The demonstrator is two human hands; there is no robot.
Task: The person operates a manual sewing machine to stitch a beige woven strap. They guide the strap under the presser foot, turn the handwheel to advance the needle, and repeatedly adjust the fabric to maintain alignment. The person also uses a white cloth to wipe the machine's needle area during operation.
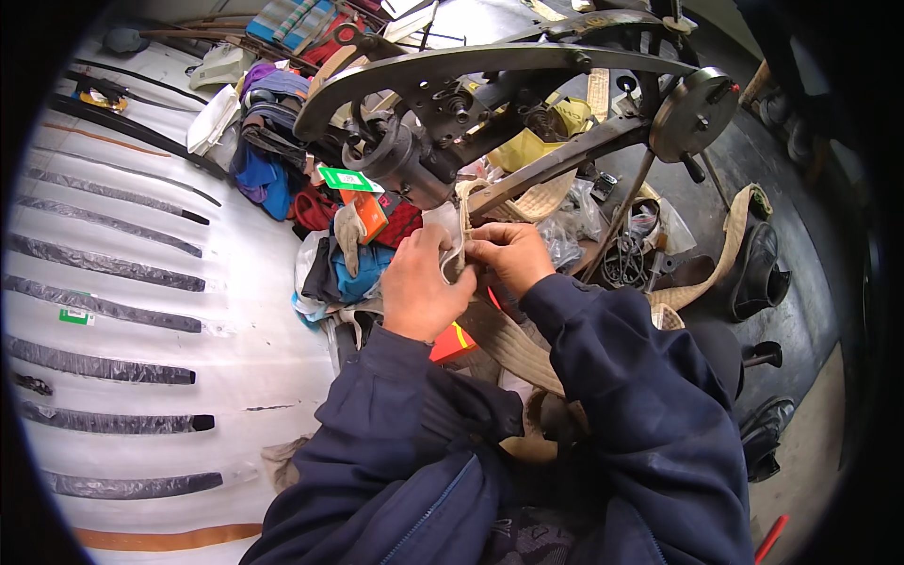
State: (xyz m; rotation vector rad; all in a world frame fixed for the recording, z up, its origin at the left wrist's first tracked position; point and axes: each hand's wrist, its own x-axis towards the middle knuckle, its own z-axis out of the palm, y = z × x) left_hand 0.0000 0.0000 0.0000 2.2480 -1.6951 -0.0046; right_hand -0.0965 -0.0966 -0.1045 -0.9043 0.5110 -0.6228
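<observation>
My left hand (424, 287) has its fingers curled on a pale, flexible strip (443, 217), just below the cylindrical head (405, 160) of a black iron hand-cranked machine (490, 61). My right hand (513, 254) pinches the same material from the right. A narrow cream band (468, 193) runs up from my fingers to the machine; where it ends there is hidden. A wide ribbed beige strap (504, 344) hangs below my hands.
Wrapped dark straps (104, 264) lie on a white sheet at left. A heap of bags and cloth (268, 141) sits beside the machine. The crank wheel (687, 118) is at upper right, above tangled cables (626, 259). Black shoes (758, 273) stand on the floor.
</observation>
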